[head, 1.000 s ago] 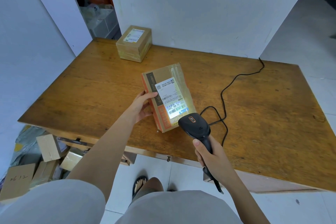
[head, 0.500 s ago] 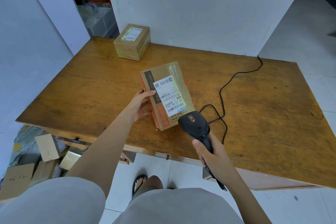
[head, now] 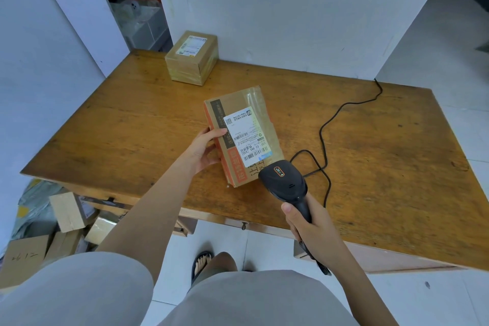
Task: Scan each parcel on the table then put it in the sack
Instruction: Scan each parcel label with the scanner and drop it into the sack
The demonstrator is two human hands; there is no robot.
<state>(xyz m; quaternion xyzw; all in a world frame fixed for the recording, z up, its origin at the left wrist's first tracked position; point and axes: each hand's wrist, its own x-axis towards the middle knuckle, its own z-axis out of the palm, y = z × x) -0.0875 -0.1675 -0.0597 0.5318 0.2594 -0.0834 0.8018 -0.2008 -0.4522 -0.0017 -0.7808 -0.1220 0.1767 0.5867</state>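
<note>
A brown taped parcel [head: 244, 114] with a white shipping label stands tilted on the wooden table [head: 383, 167], near its front edge. My left hand [head: 205, 147] grips the parcel's left side, thumb on top. My right hand [head: 315, 230] is shut on the handle of a black barcode scanner [head: 284, 184], whose head points at the lower end of the label, close to it. A second, smaller cardboard parcel [head: 191, 58] sits at the table's far left corner by the wall.
The scanner's black cable [head: 333, 119] loops across the table to the back edge. On the floor at the left lies a grey sack [head: 34, 201] with several cardboard boxes [head: 66, 212]. A white wall stands behind the table. My sandalled foot [head: 202, 263] is below the table front.
The bright scan light on the label a second ago has gone out. Parcel and both hands hold nearly the same place.
</note>
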